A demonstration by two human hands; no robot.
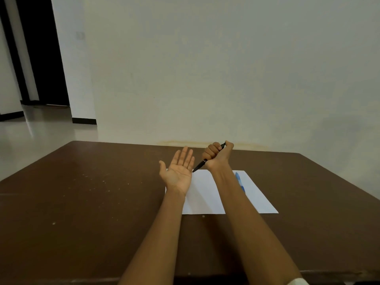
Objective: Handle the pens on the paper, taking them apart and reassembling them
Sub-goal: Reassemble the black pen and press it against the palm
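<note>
— How many pens can you count from where you stand?

— Two. One black pen (202, 162) is up in the right hand (218, 154), and one blue pen (240, 181) lies on the paper (207, 194), partly hidden behind the right forearm.

— How has the right hand got it?

— In a fist. All the fingers are curled round the barrel, with the thumb laid over the top end. The tip sticks out below the fist, slanting down to the left, toward the other palm.

— And the left hand (178, 171)?

— One open palm, turned up, fingers straight and close together, the thumb spread out to the side. It carries nothing. It hangs above the near-left part of the sheet, just beside the pen's tip; whether tip and palm touch, I cannot tell.

— Only one sheet?

— One white sheet, flat on one brown table (82, 202), which has pale specks scattered on its left half. Both forearms reach out over the table from the near edge. Behind it stands a plain pale wall (226, 68), with a dark doorway (39, 58) off to the left.
</note>
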